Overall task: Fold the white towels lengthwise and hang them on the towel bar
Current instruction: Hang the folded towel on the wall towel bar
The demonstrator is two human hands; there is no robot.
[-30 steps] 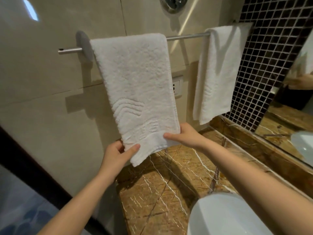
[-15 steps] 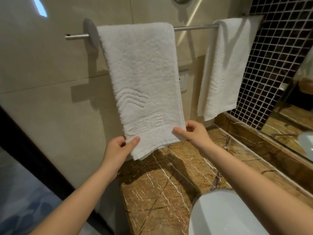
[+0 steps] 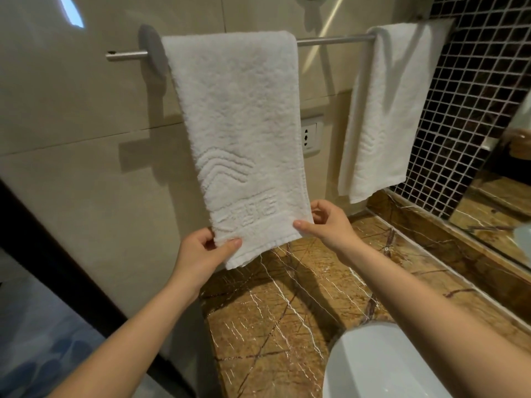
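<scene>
- Now a white towel (image 3: pixel 238 133) hangs folded over the towel bar (image 3: pixel 333 40).
- Left hand (image 3: pixel 201 254) pinches its bottom left corner, thumb in front.
- Right hand (image 3: pixel 330 225) pinches the bottom right corner.
- Second towel (image 3: pixel 385 110) hangs further right, above the marble counter (image 3: pixel 287 311).

Left hand (image 3: pixel 201 254) and right hand (image 3: pixel 330 225) of one person, viewed from a camera on the wearer's own head. Both uncovered, with smooth backs and slim fingers (image 3: pixel 323 204). Left thumbnail (image 3: pixel 237 241) short and rounded, trimmed close to the tip, plain in finish; right thumbnail (image 3: pixel 297 224) much the same. Left forearm (image 3: pixel 138 334) and right forearm (image 3: pixel 431 317) slender and smooth, bare from the wrist right down to the bottom edge of the view. Wider toward the elbow, narrower at the wrist. Sleeves, if any, beyond the edge. Rest of the body out of sight.
</scene>
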